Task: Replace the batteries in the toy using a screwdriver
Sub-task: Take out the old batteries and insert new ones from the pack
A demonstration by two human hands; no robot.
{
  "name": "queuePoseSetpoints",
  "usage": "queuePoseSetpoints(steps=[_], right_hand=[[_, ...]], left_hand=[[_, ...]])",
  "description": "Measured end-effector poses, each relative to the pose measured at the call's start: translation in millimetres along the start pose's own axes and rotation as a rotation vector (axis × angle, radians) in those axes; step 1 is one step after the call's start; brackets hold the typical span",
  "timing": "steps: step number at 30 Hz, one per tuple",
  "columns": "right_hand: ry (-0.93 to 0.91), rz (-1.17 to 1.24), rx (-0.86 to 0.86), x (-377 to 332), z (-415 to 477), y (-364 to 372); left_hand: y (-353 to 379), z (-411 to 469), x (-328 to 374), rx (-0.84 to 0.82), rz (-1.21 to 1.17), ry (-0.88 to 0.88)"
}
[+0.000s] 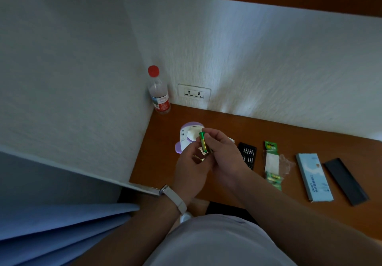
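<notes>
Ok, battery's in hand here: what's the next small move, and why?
Probably lower the green battery to the toy and seat it: the right hand pinches it right by the toy, with the left hand close by. The compartment itself isn't visible.

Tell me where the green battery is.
Head view, centre: the battery is pinched in the right hand, beside the left hand, in front of the purple toy.

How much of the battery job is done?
Done: the battery pack lies torn open and the bit tray is out. In hand: the right hand pinches a green battery near the toy. Left, probably: fitting it in and closing the toy up.
</notes>
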State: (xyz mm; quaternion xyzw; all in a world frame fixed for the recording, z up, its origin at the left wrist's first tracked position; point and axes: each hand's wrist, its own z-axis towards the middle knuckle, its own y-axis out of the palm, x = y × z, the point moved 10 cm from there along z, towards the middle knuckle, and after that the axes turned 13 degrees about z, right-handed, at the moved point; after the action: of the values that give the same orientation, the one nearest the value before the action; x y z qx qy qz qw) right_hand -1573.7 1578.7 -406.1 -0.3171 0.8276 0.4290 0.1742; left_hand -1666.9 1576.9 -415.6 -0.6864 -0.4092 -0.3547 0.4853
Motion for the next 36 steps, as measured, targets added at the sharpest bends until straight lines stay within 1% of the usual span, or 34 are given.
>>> queuePoseSetpoints(steps=[3, 9, 14, 20, 25, 32, 34, 36], right_hand=[[0.001, 0.034, -0.016, 2.4, 2.6, 1.6], [0.066, 0.111, -0.076, 10.7, 3.1, 6.6], [0.027, 0.054, -0.014, 5.3, 9.3, -4.6], [-0.059, -0.088, 0.019, -12.9, 14.1, -19.7], [0.02, -0.114, 0.014, -3.2, 9.9, -28.0], [0.072, -0.133, 0.027, 4.0, 8.0, -44.9], [0.028, -0.199, 0.03, -0.8, 10.0, -47.2], [-0.084, -0.393, 0.06, -12.3, 10.9, -50.2]], left_hand=[[-2.1, 0.7, -0.6, 0.002, -0.082, 0.005], [-9.6, 0.2, -6.5, 0.1, -0.044, 0.007], [-16.9, 1.8, -7.9, 0.13, 0.037, 0.038], [-22.9, 1.0, -20.6, 0.113, 0.044, 0.029], [-34.6, 1.3, -18.0, 0.116, 0.017, 0.082], [-52.9, 3.2, -26.9, 0.185, 0.117, 0.114], [-57.3, 4.9, -29.0, 0.209, 0.126, 0.127], [-60.3, 6.3, -27.1, 0.228, 0.161, 0.152]])
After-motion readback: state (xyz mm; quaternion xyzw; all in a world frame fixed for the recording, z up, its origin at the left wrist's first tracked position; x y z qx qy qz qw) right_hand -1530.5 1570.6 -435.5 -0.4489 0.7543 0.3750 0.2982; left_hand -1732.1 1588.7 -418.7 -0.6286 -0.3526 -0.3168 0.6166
